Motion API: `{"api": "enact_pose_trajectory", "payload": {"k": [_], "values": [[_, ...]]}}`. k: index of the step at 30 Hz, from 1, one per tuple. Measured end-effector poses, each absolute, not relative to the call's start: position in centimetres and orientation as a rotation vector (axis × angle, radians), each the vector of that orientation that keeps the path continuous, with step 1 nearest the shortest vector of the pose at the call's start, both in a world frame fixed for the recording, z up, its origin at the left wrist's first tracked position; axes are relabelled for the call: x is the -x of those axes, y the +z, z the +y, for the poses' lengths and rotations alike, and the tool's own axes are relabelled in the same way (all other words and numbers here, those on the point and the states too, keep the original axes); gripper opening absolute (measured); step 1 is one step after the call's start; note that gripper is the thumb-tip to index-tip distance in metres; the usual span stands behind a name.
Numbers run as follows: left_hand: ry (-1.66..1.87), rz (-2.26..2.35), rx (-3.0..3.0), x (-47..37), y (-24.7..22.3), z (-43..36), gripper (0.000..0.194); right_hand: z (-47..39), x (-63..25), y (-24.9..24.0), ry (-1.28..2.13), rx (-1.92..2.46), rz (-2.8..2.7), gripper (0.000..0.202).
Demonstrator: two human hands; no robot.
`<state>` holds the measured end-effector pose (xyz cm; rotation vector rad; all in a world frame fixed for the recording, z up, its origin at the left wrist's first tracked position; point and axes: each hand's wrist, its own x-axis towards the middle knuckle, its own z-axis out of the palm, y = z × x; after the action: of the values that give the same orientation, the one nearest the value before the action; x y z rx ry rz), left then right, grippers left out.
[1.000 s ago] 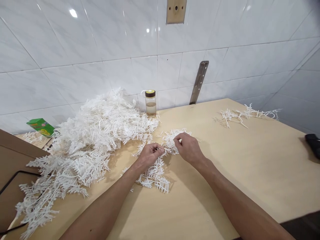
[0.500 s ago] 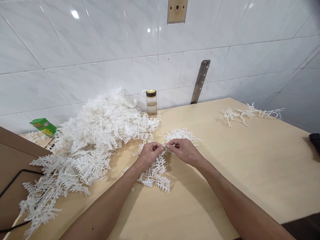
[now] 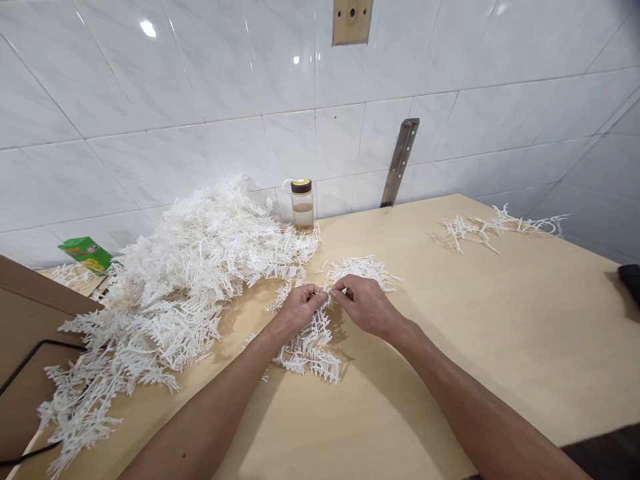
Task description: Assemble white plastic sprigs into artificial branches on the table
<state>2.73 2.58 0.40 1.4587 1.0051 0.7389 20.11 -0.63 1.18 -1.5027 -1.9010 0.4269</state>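
Note:
My left hand (image 3: 300, 307) is closed in a pinch on a white branched plastic sprig (image 3: 315, 333), whose toothed arms hang below the fingers toward the table. Fingertips of my right hand (image 3: 363, 303) are pinched together at the sprig's upper end, close beside the left fingertips. The tiny part between the right fingers is too small to make out. Just behind the right hand lies a small flat pile of loose thin white pieces (image 3: 363, 268). To the left rises a large tangled heap of white branched sprigs (image 3: 200, 247).
A water bottle (image 3: 303, 207) with a dark lid stands behind the heap. Stripped white stems (image 3: 475, 230) lie at the back right. At left are a green box (image 3: 86, 253) and a brown cardboard panel (image 3: 40, 313). A metal strip (image 3: 400, 163) leans on the tiled wall.
My right hand has shifted very slightly up and left, its fingertips now a touch apart from the left ones. Heap and small pile look the same.

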Motion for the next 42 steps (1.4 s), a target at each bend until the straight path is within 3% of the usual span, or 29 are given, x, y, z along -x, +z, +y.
{"api": "enact_pose_trajectory", "payload": {"k": [8,19,33,37,42], "values": [[0.761,1.004,-1.488,-2.8,0.4,2.3,0.033,0.5,-20.9,-0.4,-0.027,1.693,-1.673,0.013],[0.906,1.011,-1.320,-3.1,-0.6,2.7,0.036,-0.3,-20.2,1.2,0.636,1.589,-1.671,0.028],[0.904,1.010,-1.353,-3.1,-0.7,2.6,0.035,-0.6,-19.7,1.1,0.688,1.623,-1.632,0.022],[0.911,1.053,-1.418,-3.1,-0.6,2.6,0.031,-0.7,-19.2,0.8,0.589,1.669,-1.693,0.019],[0.881,1.061,-1.462,-3.2,-0.3,2.4,0.030,-0.3,-18.7,0.1,0.155,1.663,-1.863,0.018]]}}
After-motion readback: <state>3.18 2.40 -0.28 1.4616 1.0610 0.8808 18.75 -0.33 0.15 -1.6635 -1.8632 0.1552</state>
